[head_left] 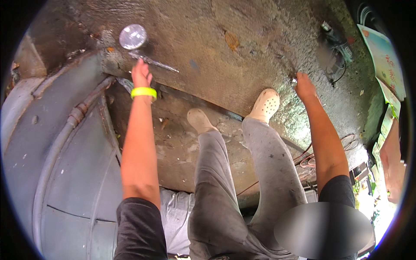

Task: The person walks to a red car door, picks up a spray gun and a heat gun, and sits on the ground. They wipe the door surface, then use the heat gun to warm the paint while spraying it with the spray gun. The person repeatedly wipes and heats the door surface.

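Observation:
My left hand (141, 74), with a bright yellow band (144, 92) at its wrist, reaches forward over the brown concrete floor. Its fingers stretch toward a thin, shiny rod-like piece (158, 64) lying there; whether they touch it I cannot tell. Just beyond lies a round, clear, silvery thing (132, 37). Off to the right, my right hand (306, 89) is closed near the floor. From its fingers sticks out the end of a small shiny metal piece (294, 81), whose kind is hidden by the hand.
A dark green corded power tool (340, 47) lies at the far right. Grey metal panels with a pipe (60, 147) line the left side. My feet, in beige clogs (265, 104), straddle a gap in the floor. Reddish cables (308, 160) run beneath my right arm.

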`<state>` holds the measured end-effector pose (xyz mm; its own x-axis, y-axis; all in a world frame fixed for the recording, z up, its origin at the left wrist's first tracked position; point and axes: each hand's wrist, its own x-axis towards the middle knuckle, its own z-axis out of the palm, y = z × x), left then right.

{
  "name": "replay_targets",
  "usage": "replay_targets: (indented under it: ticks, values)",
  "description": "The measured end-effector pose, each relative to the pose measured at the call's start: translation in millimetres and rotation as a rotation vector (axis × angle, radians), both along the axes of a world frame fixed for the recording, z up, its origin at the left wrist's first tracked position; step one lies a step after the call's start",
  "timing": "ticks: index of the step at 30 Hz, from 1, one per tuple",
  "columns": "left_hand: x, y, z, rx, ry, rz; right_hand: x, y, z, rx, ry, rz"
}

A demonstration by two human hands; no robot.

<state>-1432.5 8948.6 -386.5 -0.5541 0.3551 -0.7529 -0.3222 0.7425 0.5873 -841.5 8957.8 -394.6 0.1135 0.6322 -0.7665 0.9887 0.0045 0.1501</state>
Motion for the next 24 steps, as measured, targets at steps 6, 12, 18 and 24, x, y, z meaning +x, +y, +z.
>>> replay_targets:
  ticks: [6, 12, 18, 24]
  values:
    - [-32.4, 42.0, -28.8, -0.112, -0.175, 0.058, -11.4, -13.6, 3.2, 0.153, 0.047, 0.123]
    - [13.4, -8.4, 0.6, -0.109, -0.408, -0.043, -16.5, -93.0, 102.5, 0.097, 0.396, -0.205]
    - [152.2, -119.5, 162.3, -0.089, -0.709, 0.172, -44.8, -188.5, 316.2, 0.324, 0.53, -0.293]
    - [233.4, -198.2, 365.3, -0.211, -0.841, -0.028, -78.0, -296.7, 538.7, 0.549, 0.666, -0.694]
